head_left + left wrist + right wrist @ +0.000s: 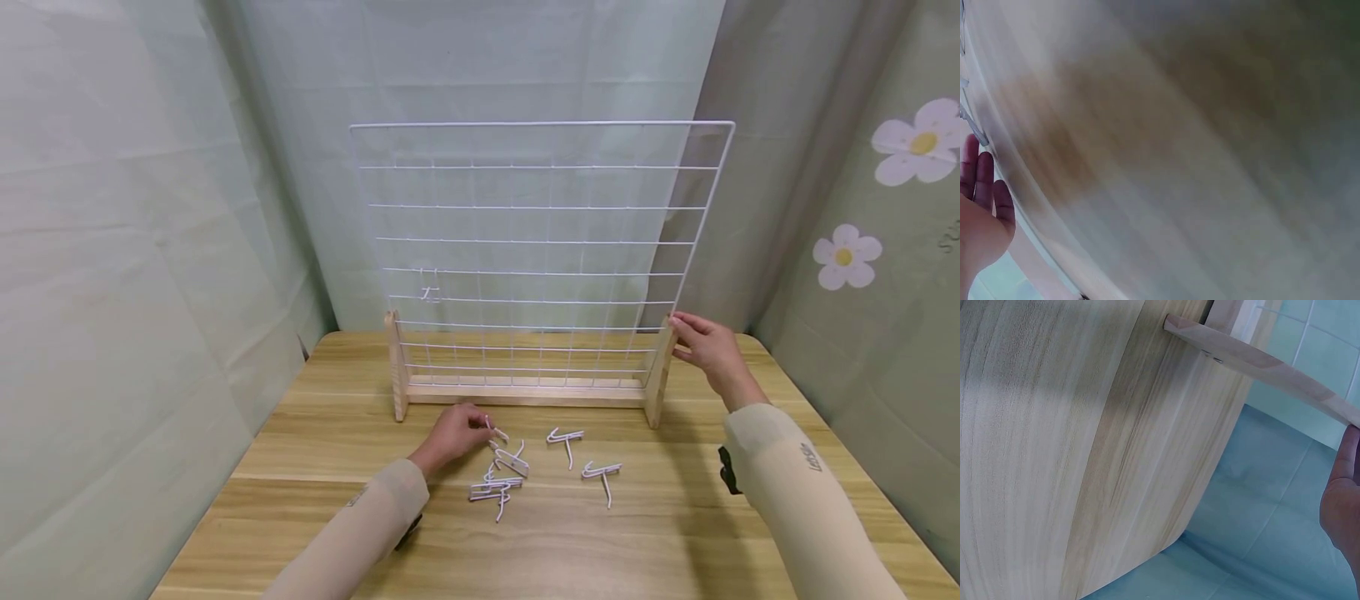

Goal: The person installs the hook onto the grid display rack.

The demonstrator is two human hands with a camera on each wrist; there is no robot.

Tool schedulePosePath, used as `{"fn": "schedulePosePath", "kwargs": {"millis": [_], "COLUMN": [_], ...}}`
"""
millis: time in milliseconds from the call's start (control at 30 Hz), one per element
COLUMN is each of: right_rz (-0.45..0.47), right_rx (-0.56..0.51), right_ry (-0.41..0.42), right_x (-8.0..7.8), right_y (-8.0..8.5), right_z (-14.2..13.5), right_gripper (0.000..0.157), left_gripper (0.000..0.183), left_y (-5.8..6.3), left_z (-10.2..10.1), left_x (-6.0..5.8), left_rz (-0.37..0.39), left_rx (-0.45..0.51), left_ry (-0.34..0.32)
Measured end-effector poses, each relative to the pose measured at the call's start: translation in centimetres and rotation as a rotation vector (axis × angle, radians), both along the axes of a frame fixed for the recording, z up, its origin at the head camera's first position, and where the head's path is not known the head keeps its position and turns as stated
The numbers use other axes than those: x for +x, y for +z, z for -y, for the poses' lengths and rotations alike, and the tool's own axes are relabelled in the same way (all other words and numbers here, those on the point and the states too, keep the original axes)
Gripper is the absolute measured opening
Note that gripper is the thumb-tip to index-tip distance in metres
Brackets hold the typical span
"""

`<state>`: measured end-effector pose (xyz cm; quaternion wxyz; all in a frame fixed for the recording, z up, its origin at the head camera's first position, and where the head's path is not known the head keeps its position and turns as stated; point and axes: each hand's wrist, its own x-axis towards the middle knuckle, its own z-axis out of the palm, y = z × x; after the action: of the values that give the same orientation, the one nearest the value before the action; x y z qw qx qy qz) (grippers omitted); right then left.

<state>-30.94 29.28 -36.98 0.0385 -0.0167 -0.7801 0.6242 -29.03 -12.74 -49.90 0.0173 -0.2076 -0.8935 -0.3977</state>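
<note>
A white wire grid panel (512, 242) stands upright in a wooden stand (525, 392) on the table. My right hand (708, 350) holds the top of the stand's right upright (660, 375); in the right wrist view a finger meets the edge of that upright (1260, 361). With fingertips and thumb, my left hand (456, 435) pinches a white wire hook (500, 434) at the near side of the stand. In the left wrist view the hand (984, 206) sits at the left edge, mostly cut off. One hook (430, 288) hangs on the grid's lower left.
Several white hooks (497, 487) lie heaped together in front of my left hand. Two more, a rear hook (566, 439) and a nearer hook (603, 472), lie apart to the right on the wooden table (300, 500). Pale curtains (150, 250) surround the table's back and sides.
</note>
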Motion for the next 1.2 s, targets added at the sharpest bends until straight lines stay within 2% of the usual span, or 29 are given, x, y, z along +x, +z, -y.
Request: {"fn": "schedulePosePath", "kwargs": {"millis": [200,400,733,967,1200], "right_rz": [0.002,-0.009,-0.016,-0.011,0.019], "right_rx": [-0.003,-0.013,-0.038,-0.034,-0.006], "right_ry": [0.000,0.006,0.011,0.009,0.000], "right_x": [0.0,0.1,0.1,0.1,0.2], "right_y": [0.0,0.0,0.2,0.2,0.1], "right_z": [0.0,0.0,0.1,0.0,0.0], "right_gripper": [0.067,0.067,0.065,0.065,0.068], "left_gripper": [0.008,0.008,0.007,0.009,0.006], "left_y": [0.0,-0.1,0.2,0.3,0.7], "left_z": [0.0,0.0,-0.1,-0.4,-1.1], "left_x": [0.0,0.1,0.1,-0.1,-0.1], "left_rz": [0.012,0.033,0.009,-0.018,-0.064], "left_rx": [-0.027,-0.006,-0.006,0.114,0.255], "left_ry": [0.039,0.038,0.074,0.149,0.264]}}
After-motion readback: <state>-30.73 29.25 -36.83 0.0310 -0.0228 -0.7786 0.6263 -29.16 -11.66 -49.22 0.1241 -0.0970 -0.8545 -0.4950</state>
